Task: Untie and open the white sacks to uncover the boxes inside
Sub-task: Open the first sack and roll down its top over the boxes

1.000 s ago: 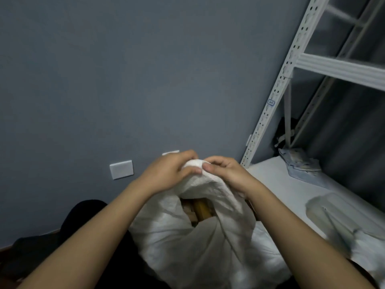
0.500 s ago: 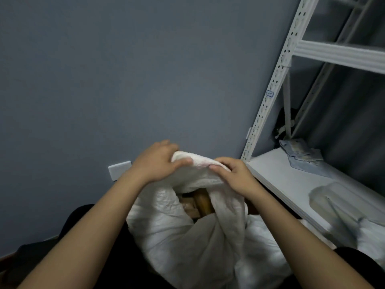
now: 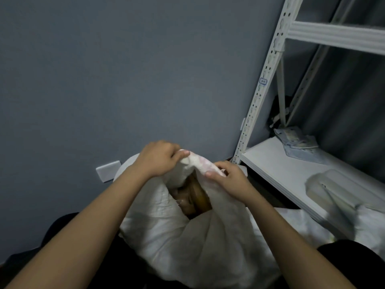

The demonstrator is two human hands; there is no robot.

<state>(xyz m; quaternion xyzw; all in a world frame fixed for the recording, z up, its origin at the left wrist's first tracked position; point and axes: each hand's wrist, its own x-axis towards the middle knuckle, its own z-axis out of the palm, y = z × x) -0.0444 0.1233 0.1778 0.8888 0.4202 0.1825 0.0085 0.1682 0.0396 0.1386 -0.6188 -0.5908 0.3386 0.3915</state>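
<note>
Pinching the white sack [image 3: 187, 236] rim, left hand [image 3: 158, 158] and right hand [image 3: 227, 178] grip; labels unreadable.

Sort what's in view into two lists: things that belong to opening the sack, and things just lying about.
Job in hand:
white sack
left hand
right hand
brown box showing in the opening

Lying about:
metal shelf
clear packets
plastic bag
wall plate

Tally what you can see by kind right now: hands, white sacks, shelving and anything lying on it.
Hands: 2, left hand and right hand, both gripping the sack mouth
White sacks: 1, white sack, brown box showing inside
Shelf racks: 1, white rack
Items on the shelf: 2, paper packets, translucent bag
Total: 6
</note>
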